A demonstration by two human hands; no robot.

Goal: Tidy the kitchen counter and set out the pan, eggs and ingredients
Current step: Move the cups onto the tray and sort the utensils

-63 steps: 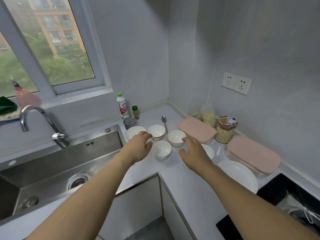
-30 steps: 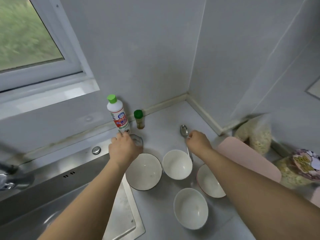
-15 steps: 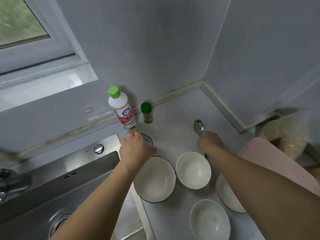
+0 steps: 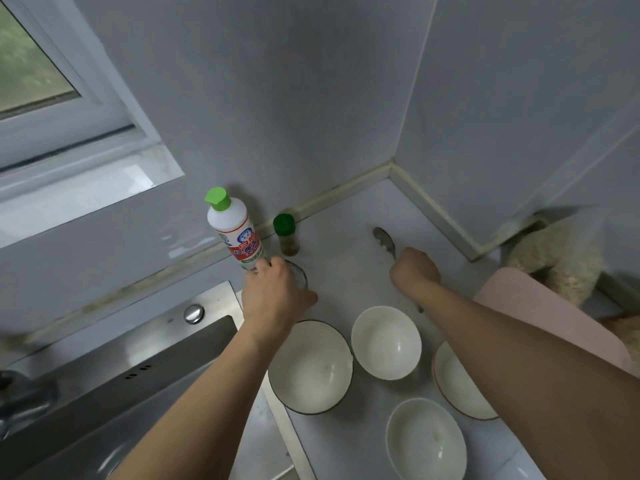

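Observation:
My left hand (image 4: 275, 294) grips a small clear glass (image 4: 298, 276) on the white counter (image 4: 341, 271), just in front of a white dish-soap bottle with a green cap (image 4: 232, 229). My right hand (image 4: 415, 271) is curled round the handle of a metal spoon (image 4: 383, 241) that lies on the counter; its bowl points toward the corner. A small green-capped spice jar (image 4: 286, 234) stands between bottle and spoon. Several white bowls sit near me: a dark-rimmed one (image 4: 311, 368), a plain one (image 4: 386, 342), a red-rimmed one (image 4: 457, 386) partly behind my right arm, and one nearest (image 4: 426, 441).
A steel sink (image 4: 131, 362) lies at the left, its edge touching the dark-rimmed bowl. A pink-lidded box (image 4: 540, 306) and a bag of oats (image 4: 554, 258) stand at the right wall. The window (image 4: 31, 74) is upper left.
I leaned in toward the counter corner. My left hand went from the bowls to the glass, my right hand to the spoon. In the last half second both hands hardly moved.

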